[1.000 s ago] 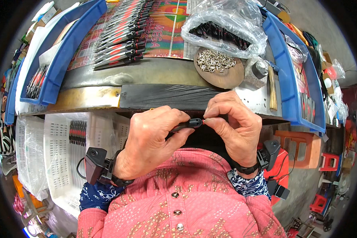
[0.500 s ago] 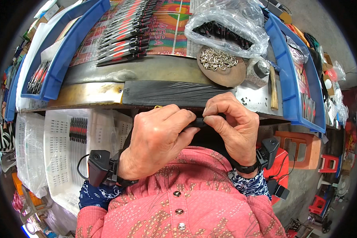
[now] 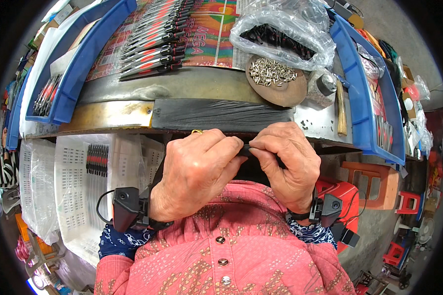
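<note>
My left hand (image 3: 194,169) and my right hand (image 3: 293,160) meet in front of the table's near edge. Between them is a small black piece (image 3: 245,150), mostly covered by my fingers, so its kind does not show. The left thumb and fingers close on one end of it. My right thumb and forefinger pinch the other end. Just beyond my hands lies a black padded strip (image 3: 221,114) along the table edge. Farther off, a round brown dish (image 3: 283,98) holds many small silver metal pieces (image 3: 270,72).
Slim silver, red and black pen-like items (image 3: 155,49) lie in a row at the back. A clear plastic bag (image 3: 285,54) holds black parts. Blue bins (image 3: 81,73) flank the table. A wooden-handled tool (image 3: 340,110) and clear bottle (image 3: 322,88) lie right; a white basket (image 3: 74,196) stands lower left.
My right hand has turned slightly, its fingers drawing closer together over the black piece. My left hand has barely moved.
</note>
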Tool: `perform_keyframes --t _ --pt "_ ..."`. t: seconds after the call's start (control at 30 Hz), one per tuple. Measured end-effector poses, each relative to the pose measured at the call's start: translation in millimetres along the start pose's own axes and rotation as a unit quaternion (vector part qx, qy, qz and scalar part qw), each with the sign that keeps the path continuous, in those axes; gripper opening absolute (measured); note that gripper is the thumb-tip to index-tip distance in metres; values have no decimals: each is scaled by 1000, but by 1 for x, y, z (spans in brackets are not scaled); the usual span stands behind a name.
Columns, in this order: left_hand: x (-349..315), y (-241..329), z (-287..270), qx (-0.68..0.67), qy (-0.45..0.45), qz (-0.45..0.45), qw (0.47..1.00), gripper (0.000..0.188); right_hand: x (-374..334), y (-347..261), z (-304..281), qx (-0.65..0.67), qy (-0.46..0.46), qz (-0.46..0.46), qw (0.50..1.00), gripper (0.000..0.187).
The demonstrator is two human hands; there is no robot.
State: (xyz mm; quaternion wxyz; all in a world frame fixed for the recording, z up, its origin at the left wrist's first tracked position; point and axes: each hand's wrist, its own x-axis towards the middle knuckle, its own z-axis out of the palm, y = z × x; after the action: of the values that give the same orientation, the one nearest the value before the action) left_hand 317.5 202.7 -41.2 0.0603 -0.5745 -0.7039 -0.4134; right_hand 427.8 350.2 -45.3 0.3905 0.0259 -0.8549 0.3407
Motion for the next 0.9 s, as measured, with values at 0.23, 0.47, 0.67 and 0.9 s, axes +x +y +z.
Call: perform_keyframes --t 0.23,0.47,0.67,0.9 --pt "-2 2 -2 14 0 -1 1000 25 -3 -2 -1 48 -21 58 997 17" --pt "4 3 -5 19 4 5 1000 25 -7 -3 -6 213 -40 255 942 14" --pt "0 2 -2 18 0 7 1000 24 -6 -4 -5 319 -54 341 883 13" --pt "-4 -4 9 29 27 53 998 23 -6 -2 -5 353 -55 391 848 4"
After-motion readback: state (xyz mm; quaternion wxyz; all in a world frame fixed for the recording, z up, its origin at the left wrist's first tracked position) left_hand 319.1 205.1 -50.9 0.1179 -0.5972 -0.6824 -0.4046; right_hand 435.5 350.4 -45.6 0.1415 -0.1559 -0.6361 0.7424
